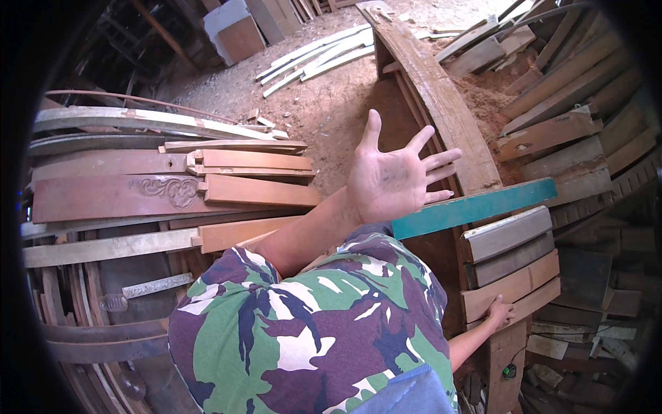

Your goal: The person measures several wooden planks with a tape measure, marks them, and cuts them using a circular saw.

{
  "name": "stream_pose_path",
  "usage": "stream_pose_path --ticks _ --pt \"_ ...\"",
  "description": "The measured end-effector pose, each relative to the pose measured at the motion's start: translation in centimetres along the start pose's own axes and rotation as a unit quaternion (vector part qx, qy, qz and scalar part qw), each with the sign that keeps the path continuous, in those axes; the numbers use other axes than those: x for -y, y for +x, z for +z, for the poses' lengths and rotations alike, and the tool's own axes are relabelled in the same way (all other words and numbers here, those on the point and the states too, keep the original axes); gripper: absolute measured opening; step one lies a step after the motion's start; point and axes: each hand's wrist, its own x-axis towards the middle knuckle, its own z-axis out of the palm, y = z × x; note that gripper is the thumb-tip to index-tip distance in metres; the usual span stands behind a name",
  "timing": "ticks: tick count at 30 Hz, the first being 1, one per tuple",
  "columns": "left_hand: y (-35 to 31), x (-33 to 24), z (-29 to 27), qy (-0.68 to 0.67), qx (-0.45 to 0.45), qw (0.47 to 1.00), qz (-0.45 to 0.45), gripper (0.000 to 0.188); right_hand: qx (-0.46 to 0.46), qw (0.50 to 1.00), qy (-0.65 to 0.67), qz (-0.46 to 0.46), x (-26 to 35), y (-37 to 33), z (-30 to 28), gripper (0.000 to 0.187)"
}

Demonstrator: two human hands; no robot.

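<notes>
Raised in front of my chest, my left hand shows its palm with all fingers spread and holds nothing. Dark smudges mark that palm. Just behind its fingertips lies a teal-painted board, set across a long wooden bench. Off to the right, my right hand rests on light brown wooden boards, its small fingers looking stretched out over the wood. Two greyish wood pieces lie between those boards and the teal one.
At the left are stacked planks and orange-brown rails, with a carved board among them. White strips lie on the dusty floor ahead. Stacked timber and sawdust line the right side. A small black-and-green object sits near the bench's lower end.
</notes>
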Motion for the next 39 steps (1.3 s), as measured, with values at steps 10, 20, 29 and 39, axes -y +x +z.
stream_pose_path --ticks 10,20,29,39 --pt "0.1 -0.1 -0.3 -0.003 -0.018 1.0 0.006 0.125 0.003 1.0 -0.008 -0.002 -0.4 0.7 0.2 0.097" --pt "-0.1 -1.0 0.8 0.0 0.009 1.0 -0.001 0.128 0.024 1.0 -0.001 -0.001 0.4 0.2 -0.8 0.1" --pt "0.6 -0.9 0.4 0.012 0.017 1.0 -0.001 0.13 0.017 1.0 -0.003 -0.005 -0.3 0.0 -0.8 0.102" --pt "0.1 -1.3 0.5 0.052 -0.001 0.999 0.01 0.128 0.034 0.999 0.036 0.0 0.7 -1.6 -2.7 0.102"
